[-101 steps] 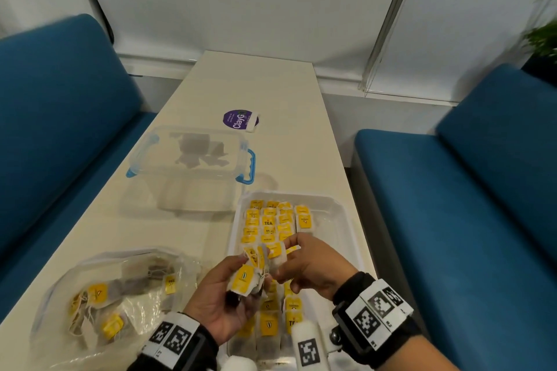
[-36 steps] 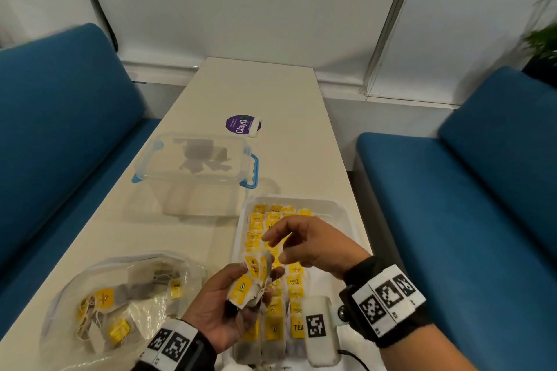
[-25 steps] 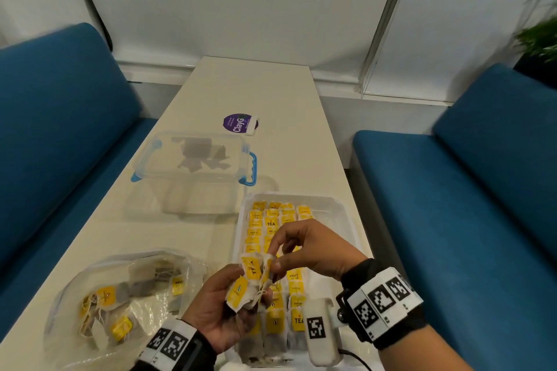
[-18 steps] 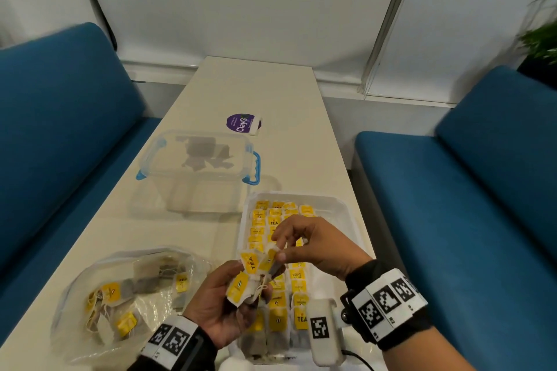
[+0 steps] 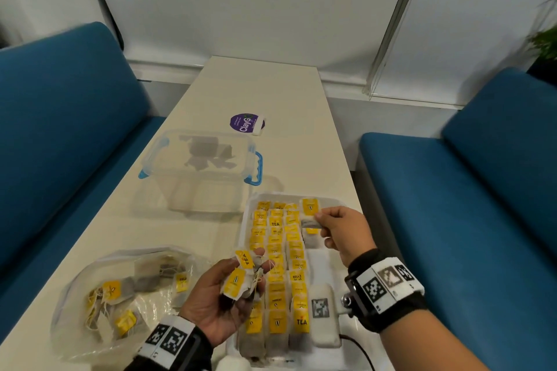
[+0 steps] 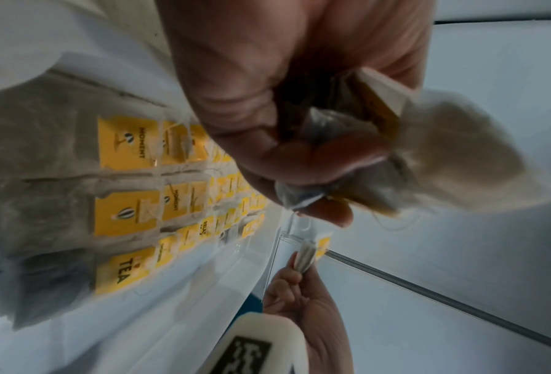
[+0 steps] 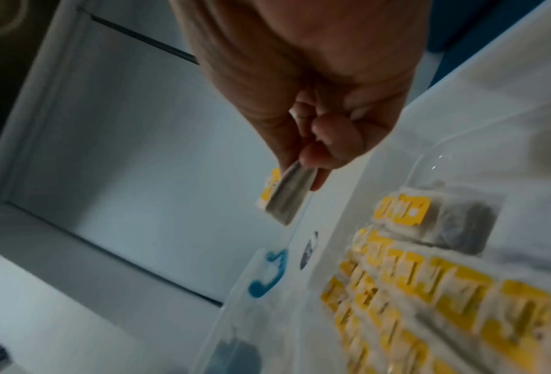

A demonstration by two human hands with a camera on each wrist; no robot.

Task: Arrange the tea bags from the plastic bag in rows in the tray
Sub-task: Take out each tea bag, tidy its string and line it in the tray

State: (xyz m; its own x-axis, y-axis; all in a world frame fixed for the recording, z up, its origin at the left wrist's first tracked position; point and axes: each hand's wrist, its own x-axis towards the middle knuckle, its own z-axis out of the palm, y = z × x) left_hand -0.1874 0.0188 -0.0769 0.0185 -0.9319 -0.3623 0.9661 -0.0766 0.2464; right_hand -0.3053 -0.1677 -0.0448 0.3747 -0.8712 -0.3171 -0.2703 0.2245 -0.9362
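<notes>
The single tea bag (image 5: pixel 310 215) with its yellow tag is pinched between the thumb and fingers of the right hand (image 5: pixel 343 230), which holds it above the far end of the tray (image 5: pixel 327 262); the right wrist view shows the same tea bag (image 7: pixel 286 200) hanging from the fingertips (image 7: pixel 315 154), clear of the tray surface. Directly beneath and to the left of that hand, the tray holds three full rows of tea bags (image 5: pixel 278 259) laid side by side with yellow tags facing up, and a fourth row just begun, with one bag (image 5: pixel 312 236) lying next to the right hand. The left hand (image 5: pixel 224 295) is raised, palm up, over the near left edge of the tray, its fingers curled round a small bunch of tea bags (image 5: pixel 241 277); the left wrist view confirms bags and tags gripped inside the closed fingers (image 6: pixel 299 162). To the left of the left hand, the plastic bag (image 5: pixel 120 298) lies flat on the table (image 5: pixel 271 93) with several tea bags visible inside. Beyond both hands stands a clear lidded container (image 5: pixel 202 169) with blue clasps, and farther off a round purple label (image 5: pixel 245 123) lies on the table. Blue seats (image 5: pixel 482 190) flank the table on both sides.
</notes>
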